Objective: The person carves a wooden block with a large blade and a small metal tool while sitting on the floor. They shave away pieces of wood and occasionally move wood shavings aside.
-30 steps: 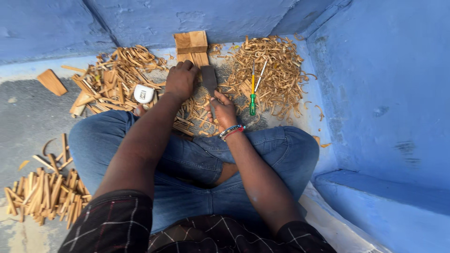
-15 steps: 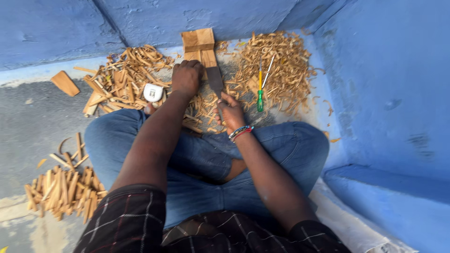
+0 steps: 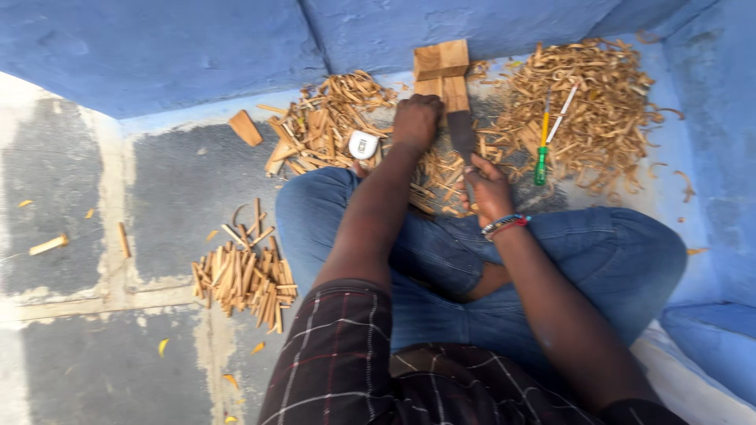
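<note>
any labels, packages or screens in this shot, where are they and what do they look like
Small round white object with a dark square mark on top, maybe a label: on the wood pieces just left of the left hand.
Green and yellow tool, thin and pen-shaped: on the shavings heap to the right of the right hand; any print is too small to tell.
No packages, signs or screens show.

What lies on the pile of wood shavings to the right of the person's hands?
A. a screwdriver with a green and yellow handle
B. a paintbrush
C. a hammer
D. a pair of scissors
A: a screwdriver with a green and yellow handle lies on the shavings pile, right of the right hand.
</note>
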